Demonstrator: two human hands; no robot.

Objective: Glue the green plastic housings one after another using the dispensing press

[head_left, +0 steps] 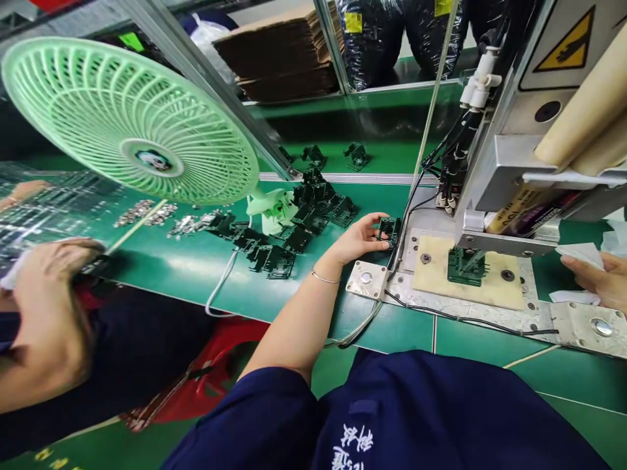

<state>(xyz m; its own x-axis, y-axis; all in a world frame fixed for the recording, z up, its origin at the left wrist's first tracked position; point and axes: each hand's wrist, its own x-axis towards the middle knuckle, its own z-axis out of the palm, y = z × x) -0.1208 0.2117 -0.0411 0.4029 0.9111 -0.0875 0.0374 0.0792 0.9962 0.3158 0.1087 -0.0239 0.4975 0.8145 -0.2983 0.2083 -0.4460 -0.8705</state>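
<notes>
White stitched characters (pixel 353 447) on navy sleeve — unreadable; yellow warning triangle (pixel 568 46) above.

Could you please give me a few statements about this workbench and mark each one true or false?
1. The left hand holds a dark plastic part. True.
2. The fan is red. False: it is pale green.
3. A dark part sits on the beige pad under the machine. True.
4. The right hand holds a screwdriver. False: it holds white cloth.
5. The pile of parts lies on a wooden floor. False: it lies on the green table.
</notes>
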